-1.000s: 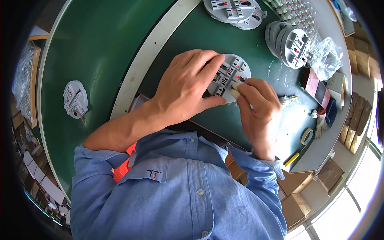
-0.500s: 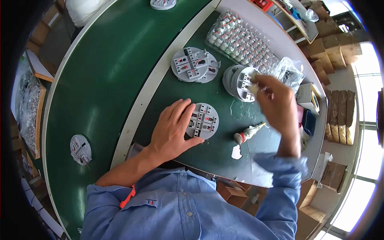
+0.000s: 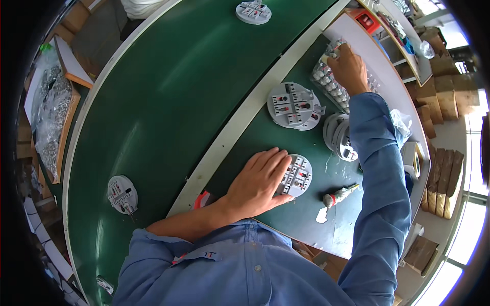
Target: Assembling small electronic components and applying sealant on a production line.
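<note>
My left hand (image 3: 258, 182) lies over the left part of a round grey plastic base (image 3: 302, 176), its fingers at the upper left rim and thumb along the lower rim, holding it on the green bench. Small dark clips and red bits show on the base's uncovered side; the rest is under my palm. At the back right my right hand (image 3: 350, 71) is bent over a clear tray of small white parts (image 3: 332, 87), fingers curled together. What they grip, if anything, cannot be made out.
Two overlapping round bases (image 3: 292, 104) lie behind my left hand, with a stack of bases (image 3: 334, 135) to their right, beside my right sleeve. A red-and-grey electric screwdriver (image 3: 334, 198) lies at the right. More bases, including one at the left (image 3: 122, 195), rest on the green conveyor (image 3: 168, 102).
My right hand has moved from over the stack of bases to the tray farther back. My left hand stays on the same base. The whole view has shifted.
</note>
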{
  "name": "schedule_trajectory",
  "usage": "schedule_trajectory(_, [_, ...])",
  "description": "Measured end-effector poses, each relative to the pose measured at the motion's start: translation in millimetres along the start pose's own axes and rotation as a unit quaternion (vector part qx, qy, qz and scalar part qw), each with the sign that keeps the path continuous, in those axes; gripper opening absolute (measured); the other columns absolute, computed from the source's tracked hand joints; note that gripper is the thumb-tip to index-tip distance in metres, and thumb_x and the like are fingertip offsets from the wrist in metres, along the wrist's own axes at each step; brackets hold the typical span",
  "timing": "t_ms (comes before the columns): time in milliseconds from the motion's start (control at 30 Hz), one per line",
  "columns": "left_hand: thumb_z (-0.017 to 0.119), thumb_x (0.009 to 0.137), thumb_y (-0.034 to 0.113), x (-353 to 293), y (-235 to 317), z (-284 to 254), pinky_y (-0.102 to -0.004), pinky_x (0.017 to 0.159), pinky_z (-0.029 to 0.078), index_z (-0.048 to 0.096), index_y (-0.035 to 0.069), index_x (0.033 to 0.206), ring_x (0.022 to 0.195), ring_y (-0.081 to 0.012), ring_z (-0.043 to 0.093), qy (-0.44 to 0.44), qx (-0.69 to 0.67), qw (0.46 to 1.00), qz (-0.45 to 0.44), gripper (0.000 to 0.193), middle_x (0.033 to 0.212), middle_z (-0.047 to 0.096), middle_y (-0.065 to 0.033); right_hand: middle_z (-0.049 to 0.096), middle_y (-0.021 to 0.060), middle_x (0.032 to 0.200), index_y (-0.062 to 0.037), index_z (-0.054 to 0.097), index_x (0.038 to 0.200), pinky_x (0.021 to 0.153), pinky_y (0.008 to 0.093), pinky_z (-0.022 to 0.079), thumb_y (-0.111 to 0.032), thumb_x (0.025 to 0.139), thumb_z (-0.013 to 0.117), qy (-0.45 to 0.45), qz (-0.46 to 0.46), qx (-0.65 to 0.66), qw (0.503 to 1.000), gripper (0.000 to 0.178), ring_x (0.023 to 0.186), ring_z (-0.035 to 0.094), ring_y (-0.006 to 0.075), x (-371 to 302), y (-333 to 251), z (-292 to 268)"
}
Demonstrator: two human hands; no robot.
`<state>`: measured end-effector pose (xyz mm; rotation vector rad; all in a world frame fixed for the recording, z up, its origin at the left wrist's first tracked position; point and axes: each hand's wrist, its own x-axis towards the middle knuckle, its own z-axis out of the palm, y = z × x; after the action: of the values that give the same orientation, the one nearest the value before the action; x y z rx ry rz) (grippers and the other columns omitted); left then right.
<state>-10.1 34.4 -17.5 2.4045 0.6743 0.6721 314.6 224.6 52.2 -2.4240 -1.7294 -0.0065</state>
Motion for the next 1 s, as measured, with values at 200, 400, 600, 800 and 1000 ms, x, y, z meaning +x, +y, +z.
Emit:
schedule_trajectory(200, [0.089,0.087,0.038,-5.5,-5.1,-2.9,-0.0496,0.124,0.04,0.053,-0.012,0.15,0.145,-0.0407,0.053,0.003,-0.01,1.0,0.01,0.088,0.151,0.059,-0.0286,0.08,0.0206,0.111,0.0014,0.069,0.127,0.089,0.0493,0.059,-0.027,0.089,0.073,-0.004,0.011,-0.013,1.0,0.048,0.104,0.076,0.0431,5.2,1.8,12.0])
schedule_trajectory(400, [0.089,0.087,0.038,-7.2,-6.2,-1.1,-0.0493,0.125,0.039,0.054,-0.011,0.149,0.145,-0.0402,0.053,0.001,-0.011,1.0,0.008,0.087,0.151,0.059,-0.0285,0.079,0.0206,0.111,0.0027,0.069,0.131,0.088,0.0469,0.06,-0.026,0.085,0.075,0.021,0.003,-0.022,1.0,0.055,0.104,0.075,0.041,9.1,2.8,12.8])
schedule_trajectory(600, [0.089,0.085,0.037,-5.1,-1.9,18.7,-0.0495,0.125,0.039,0.054,-0.01,0.149,0.144,-0.0401,0.054,0.013,-0.004,1.0,0.024,0.087,0.151,0.059,-0.0271,0.076,0.0178,0.112,0.0034,0.066,0.139,0.081,0.0379,0.061,-0.016,0.082,0.079,0.008,-0.019,0.087,0.996,0.061,0.096,0.073,0.0284,-38.3,13.9,-29.0])
schedule_trajectory(800, [0.089,0.086,0.039,-3.5,-7.1,37.2,-0.0516,0.124,0.04,0.05,-0.006,0.155,0.146,-0.0414,0.053,-0.002,0.017,1.0,0.01,0.091,0.158,0.055,-0.023,0.071,0.0105,0.103,-0.0042,0.062,0.141,0.077,0.0327,0.058,0.003,0.084,0.069,-0.003,0.011,0.228,0.974,0.058,0.091,0.069,0.0198,-256.6,5.3,-49.5])
schedule_trajectory(1000, [0.09,0.085,0.034,3.8,6.8,62.0,-0.0512,0.124,0.04,0.045,-0.004,0.162,0.147,-0.0404,0.053,-0.009,0.021,1.0,0.016,0.097,0.161,0.053,-0.023,0.074,0.0091,0.105,-0.0046,0.064,0.136,0.077,0.0355,0.057,0.002,0.083,0.074,-0.007,0.017,0.182,0.983,0.054,0.084,0.069,0.0233,-331.7,65.0,7.0])
